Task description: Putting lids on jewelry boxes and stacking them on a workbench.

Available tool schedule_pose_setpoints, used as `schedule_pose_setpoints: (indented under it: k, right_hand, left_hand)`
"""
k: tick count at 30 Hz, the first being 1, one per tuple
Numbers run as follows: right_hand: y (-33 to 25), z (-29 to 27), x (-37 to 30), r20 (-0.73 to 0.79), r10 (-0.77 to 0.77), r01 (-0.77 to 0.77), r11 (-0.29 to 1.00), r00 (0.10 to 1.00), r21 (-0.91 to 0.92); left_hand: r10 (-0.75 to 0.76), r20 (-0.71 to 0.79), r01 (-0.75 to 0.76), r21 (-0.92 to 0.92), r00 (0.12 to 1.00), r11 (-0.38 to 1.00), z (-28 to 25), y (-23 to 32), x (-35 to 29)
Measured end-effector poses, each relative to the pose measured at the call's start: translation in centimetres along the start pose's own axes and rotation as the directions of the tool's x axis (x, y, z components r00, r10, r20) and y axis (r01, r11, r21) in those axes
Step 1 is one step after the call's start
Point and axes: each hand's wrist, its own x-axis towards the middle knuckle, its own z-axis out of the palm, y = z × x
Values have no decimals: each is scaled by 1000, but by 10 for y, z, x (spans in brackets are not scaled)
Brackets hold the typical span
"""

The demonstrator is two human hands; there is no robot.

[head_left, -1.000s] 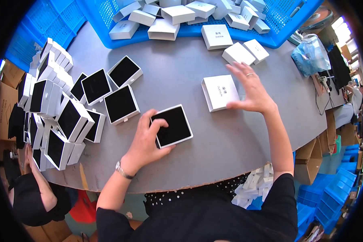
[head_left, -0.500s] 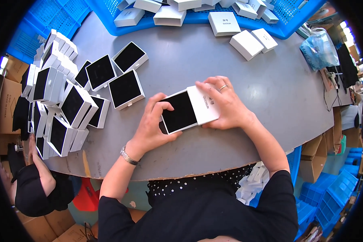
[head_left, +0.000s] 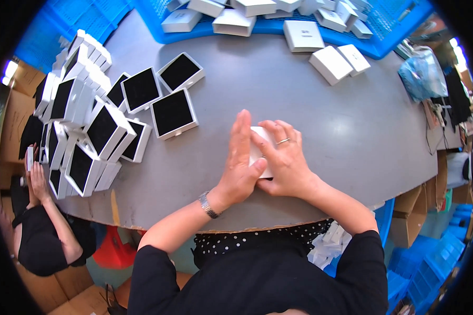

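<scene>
- Both hands on one small white box (head_left: 258, 152) at the near middle of the grey desk (head_left: 352, 121).
- Left hand (head_left: 240, 165): flat, fingers straight and pressed together, edge-on against the box's left side, thumb hooked over its near edge.
- Right hand (head_left: 284, 160): fingers spread a little, lying on top of the box and covering most of it; ring on one finger.
- Box sits directly under the right fingers and just right of the left palm; too hidden to call its long axis or whether the lid is fully seated.
- Both hands touch it; right has more contact.
- Left of the hands: open black-lined boxes (head_left: 172, 113) in a loose pile.
- Far edge: blue crate (head_left: 394, 47) of white boxes.
</scene>
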Motion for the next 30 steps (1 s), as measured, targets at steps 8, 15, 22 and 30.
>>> schedule_pose_setpoints:
  k: [8, 15, 22, 30]
  right_hand:
    - [22, -122, -39, 489, 358, -227, 924, 795, -308]
    - [177, -99, 43, -249, 343, -424, 757, 906, -498]
    - [179, -100, 49, -10, 519, -493, 804, 854, -333]
    - [147, -133, 5, 280, 726, -769, 524, 628, 366]
  left_hand:
    - [90, -222, 149, 854, 971, 498, -104, -2, 2]
    - [99, -124, 30, 758, 987, 651, -68, -4, 13]
    - [-42, -36, 55, 561, 998, 826, -80, 1, -28]
    - [-81, 14, 63, 499, 997, 864, -77, 5, -13]
